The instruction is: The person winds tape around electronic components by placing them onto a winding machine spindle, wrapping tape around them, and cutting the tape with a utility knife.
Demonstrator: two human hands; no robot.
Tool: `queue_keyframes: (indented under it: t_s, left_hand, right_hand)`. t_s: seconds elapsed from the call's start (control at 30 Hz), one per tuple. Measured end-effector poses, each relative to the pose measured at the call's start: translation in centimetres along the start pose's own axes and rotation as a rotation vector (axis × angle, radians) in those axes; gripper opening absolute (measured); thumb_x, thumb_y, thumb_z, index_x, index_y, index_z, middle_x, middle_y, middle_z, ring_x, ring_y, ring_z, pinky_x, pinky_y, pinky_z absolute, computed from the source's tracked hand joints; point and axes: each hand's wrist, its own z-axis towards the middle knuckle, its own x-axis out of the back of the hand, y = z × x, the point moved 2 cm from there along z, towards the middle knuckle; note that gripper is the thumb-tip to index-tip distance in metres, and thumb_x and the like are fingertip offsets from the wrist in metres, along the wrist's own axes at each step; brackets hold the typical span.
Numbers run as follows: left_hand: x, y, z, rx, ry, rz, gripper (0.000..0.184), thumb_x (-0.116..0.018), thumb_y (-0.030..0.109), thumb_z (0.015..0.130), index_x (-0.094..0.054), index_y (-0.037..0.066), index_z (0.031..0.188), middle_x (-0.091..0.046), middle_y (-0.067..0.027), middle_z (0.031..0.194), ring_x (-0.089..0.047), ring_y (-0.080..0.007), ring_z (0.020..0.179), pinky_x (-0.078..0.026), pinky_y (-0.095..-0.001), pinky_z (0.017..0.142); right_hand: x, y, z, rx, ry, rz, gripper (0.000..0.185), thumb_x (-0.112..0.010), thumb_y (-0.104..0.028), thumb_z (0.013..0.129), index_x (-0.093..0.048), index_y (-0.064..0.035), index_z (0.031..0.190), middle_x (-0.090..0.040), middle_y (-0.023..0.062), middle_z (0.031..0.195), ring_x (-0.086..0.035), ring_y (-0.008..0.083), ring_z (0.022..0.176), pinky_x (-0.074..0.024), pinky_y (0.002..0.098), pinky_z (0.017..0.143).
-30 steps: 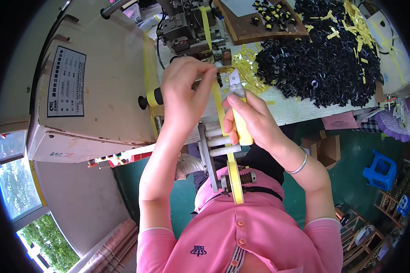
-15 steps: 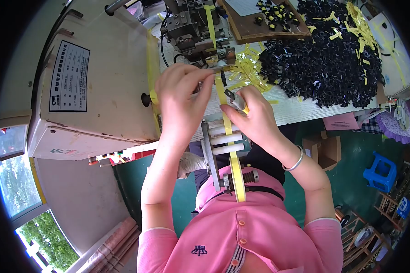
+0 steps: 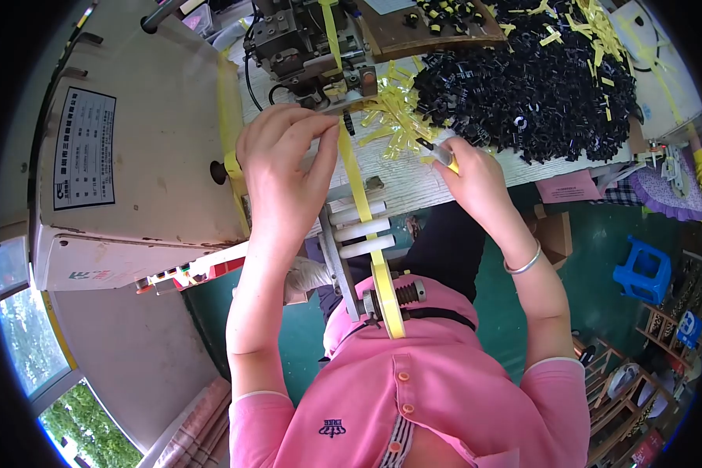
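Note:
My left hand (image 3: 288, 156) is pinched closed beside the metal press (image 3: 308, 58), its fingertips at the upper end of a yellow tape strip (image 3: 356, 175). What the fingertips hold is hidden. A small black part (image 3: 348, 122) lies just right of them. My right hand (image 3: 476, 175) grips a slim grey and yellow hand tool (image 3: 444, 158) with a dark tip, pointing up and left toward loose yellow tape scraps (image 3: 398, 117). The tape strip runs down over white rollers (image 3: 364, 228) to a yellow tape roll (image 3: 388, 300) in front of my body.
A large heap of black parts (image 3: 522, 101) covers the table's right side. Behind it, a wooden board (image 3: 437, 39) carries black and yellow pieces. A beige machine cabinet (image 3: 156, 148) stands at left. A blue stool (image 3: 643, 269) and a cardboard box (image 3: 554, 234) are on the floor.
My right hand has moved right with the tool, away from the tape strip toward the scraps. My left hand stays pinched near the press. The whole view has shifted slightly.

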Motion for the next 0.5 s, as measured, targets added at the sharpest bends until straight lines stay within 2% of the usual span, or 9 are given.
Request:
queue_keyframes:
  t_s: [0.13, 0.23, 0.33, 0.43, 0.5]
  left_hand:
    - [0.1, 0.2, -0.2, 0.002, -0.019, -0.007, 0.012, -0.070, 0.004, 0.074, -0.066, 0.006, 0.085, -0.064, -0.0061, 0.086, -0.060, -0.0263, 0.091, -0.041, -0.0390, 0.081]
    - [0.2, 0.6, -0.4, -0.009, -0.019, -0.021, 0.013, -0.070, 0.004, 0.074, -0.066, 0.007, 0.086, -0.064, -0.0058, 0.086, -0.060, -0.0269, 0.092, -0.040, -0.0392, 0.082]
    - [0.4, 1.3, -0.3, -0.031, -0.027, -0.015, 0.015, -0.070, 0.004, 0.073, -0.066, 0.007, 0.087, -0.064, -0.0055, 0.087, -0.060, -0.0273, 0.093, -0.040, -0.0392, 0.083]
    - [0.6, 1.5, -0.2, -0.035, -0.033, -0.011, 0.015, -0.071, 0.004, 0.073, -0.066, 0.008, 0.087, -0.064, -0.0052, 0.086, -0.060, -0.0271, 0.094, -0.040, -0.0392, 0.083]
    - [0.7, 1.5, -0.2, -0.027, -0.029, -0.013, 0.015, -0.071, 0.004, 0.073, -0.066, 0.008, 0.087, -0.064, -0.0051, 0.086, -0.060, -0.0271, 0.094, -0.040, -0.0391, 0.083]
  right_hand:
    - [-0.1, 0.4, 0.4, -0.084, -0.152, -0.002, 0.017, -0.063, -0.010, 0.079, -0.059, 0.0021, 0.091, -0.062, 0.0211, 0.076, -0.061, 0.0387, 0.073, -0.0469, 0.0444, 0.064]
    - [0.0, 0.6, 0.4, -0.066, -0.151, -0.031, 0.018, -0.064, -0.008, 0.075, -0.058, 0.0013, 0.090, -0.062, 0.0198, 0.072, -0.062, 0.0380, 0.070, -0.0488, 0.0456, 0.064]
    - [0.8, 0.5, -0.1, 0.061, -0.031, 0.057, 0.022, -0.063, -0.007, 0.075, -0.059, 0.0009, 0.095, -0.062, 0.0194, 0.074, -0.062, 0.0367, 0.070, -0.0490, 0.0447, 0.063]
    - [0.7, 1.0, -1.1, 0.225, -0.085, -0.012, 0.029, -0.064, -0.006, 0.075, -0.060, -0.0016, 0.104, -0.062, 0.0160, 0.074, -0.062, 0.0335, 0.068, -0.0496, 0.0421, 0.062]
    - [1.4, 1.1, -2.1, 0.257, -0.146, -0.122, 0.037, -0.065, -0.007, 0.074, -0.059, -0.0036, 0.110, -0.062, 0.0132, 0.076, -0.063, 0.0296, 0.067, -0.0499, 0.0395, 0.060]
